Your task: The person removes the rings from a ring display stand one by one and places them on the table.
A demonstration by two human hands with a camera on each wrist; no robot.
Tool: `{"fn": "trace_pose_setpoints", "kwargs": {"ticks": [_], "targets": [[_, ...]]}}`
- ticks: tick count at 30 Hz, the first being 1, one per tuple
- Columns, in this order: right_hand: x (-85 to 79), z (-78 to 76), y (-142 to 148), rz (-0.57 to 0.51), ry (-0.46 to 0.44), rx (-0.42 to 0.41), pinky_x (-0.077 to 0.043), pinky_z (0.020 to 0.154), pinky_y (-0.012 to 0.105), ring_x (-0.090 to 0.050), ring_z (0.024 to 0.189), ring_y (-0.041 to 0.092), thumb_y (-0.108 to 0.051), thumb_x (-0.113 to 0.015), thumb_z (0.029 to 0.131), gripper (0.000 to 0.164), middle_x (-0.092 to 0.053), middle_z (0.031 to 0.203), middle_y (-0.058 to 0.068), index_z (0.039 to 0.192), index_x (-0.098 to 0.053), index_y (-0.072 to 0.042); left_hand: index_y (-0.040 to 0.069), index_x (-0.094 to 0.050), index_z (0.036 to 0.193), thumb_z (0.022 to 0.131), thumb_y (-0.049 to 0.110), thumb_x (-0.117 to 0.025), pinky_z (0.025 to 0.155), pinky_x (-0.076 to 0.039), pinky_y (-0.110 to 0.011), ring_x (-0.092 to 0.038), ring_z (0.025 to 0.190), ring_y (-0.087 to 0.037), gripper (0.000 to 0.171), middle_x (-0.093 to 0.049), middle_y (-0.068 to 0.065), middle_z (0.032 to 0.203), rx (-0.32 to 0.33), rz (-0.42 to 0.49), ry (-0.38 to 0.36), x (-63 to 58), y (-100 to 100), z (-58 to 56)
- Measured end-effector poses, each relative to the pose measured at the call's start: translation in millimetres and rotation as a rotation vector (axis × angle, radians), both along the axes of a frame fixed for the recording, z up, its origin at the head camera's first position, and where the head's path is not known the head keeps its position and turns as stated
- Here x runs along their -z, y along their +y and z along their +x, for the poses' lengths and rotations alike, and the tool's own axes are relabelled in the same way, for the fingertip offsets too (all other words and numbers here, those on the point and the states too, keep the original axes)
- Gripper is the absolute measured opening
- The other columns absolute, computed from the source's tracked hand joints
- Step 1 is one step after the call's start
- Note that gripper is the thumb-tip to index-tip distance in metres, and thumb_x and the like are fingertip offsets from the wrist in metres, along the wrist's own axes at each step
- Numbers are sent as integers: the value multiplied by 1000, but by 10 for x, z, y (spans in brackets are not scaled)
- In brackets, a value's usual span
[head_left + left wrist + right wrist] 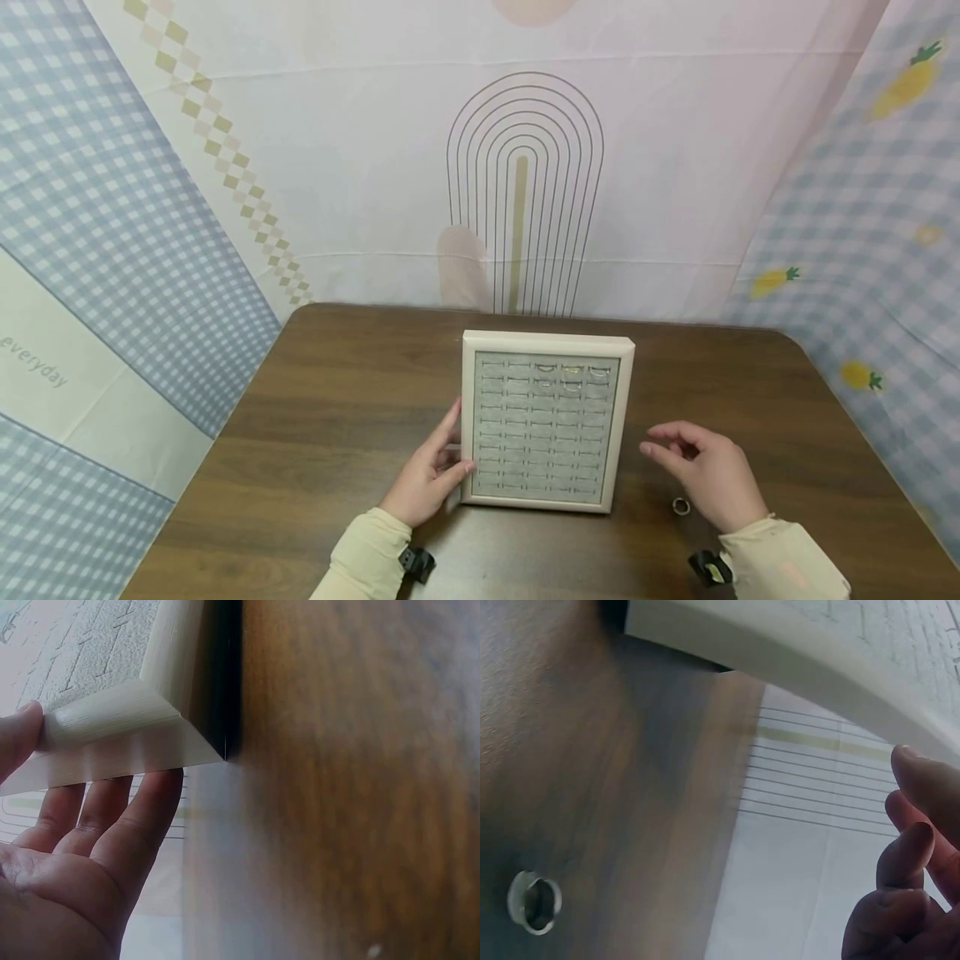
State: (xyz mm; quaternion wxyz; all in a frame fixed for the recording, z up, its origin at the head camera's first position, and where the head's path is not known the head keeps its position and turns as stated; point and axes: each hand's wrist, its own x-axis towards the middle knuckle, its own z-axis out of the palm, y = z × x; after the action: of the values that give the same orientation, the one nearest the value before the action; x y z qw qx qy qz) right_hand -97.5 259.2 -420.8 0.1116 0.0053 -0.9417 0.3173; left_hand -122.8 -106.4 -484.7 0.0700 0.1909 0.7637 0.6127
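A ring display board point(540, 425) with a cream frame and grey slotted padding stands tilted back on the table. Several rings point(572, 369) sit in its upper right slots, some gold and some silver-coloured. My left hand point(422, 482) grips the board's left edge, thumb on the front of the frame and fingers behind it. To the right of the board, my right hand point(716, 475) hovers with loosely bent fingers, thumb and index tips apart; nothing shows between them. A loose silver-coloured ring point(514, 900) lies on the table below this hand.
The dark wooden table point(322, 417) extends on both sides of the board. A white printed cloth point(360, 167) hangs behind it, with blue checked cloths at left and right. A black wrist strap point(708, 568) is on the right wrist.
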Motion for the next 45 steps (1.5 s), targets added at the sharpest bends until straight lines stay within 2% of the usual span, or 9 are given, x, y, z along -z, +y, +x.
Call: {"fn": "trace_pose_setpoints", "kwargs": {"ticks": [10,18,35,45], "targets": [[-126,-24,-141,-51,145,7,-41,57,18,-51,65,5,-24,-82,86,12,-58,71,-8,93,-78,-16,31,-13,162,96,2,-65,86,-56,-28,-67,107,-31,89,-58,-21,128,-11,-5,7,15,-11,4],[-222,-63,-272,-78,188,-2,-41,56,17,-52,64,7,-20,-81,86,8,-58,70,-7,93,-78,-17,32,-14,162,97,3,-64,86,-56,-28,-66,108,-31,88,-57,-21,130,-4,-13,13,13,-15,-8],[-359,-230,-449,-148,355,-22,-40,55,13,-50,60,3,-6,-83,81,12,-58,66,-7,90,-79,-13,33,-14,162,98,5,-63,88,-55,-28,-66,107,-28,86,-58,-18,127,3,-16,21,21,-15,-20],[-411,-291,-496,-140,345,-21,-37,51,16,-48,57,5,-10,-84,82,12,-57,65,-6,93,-79,-14,35,-16,161,98,7,-64,88,-55,-27,-65,109,-28,85,-57,-18,128,-1,-11,-1,-8,-11,-8]]}}
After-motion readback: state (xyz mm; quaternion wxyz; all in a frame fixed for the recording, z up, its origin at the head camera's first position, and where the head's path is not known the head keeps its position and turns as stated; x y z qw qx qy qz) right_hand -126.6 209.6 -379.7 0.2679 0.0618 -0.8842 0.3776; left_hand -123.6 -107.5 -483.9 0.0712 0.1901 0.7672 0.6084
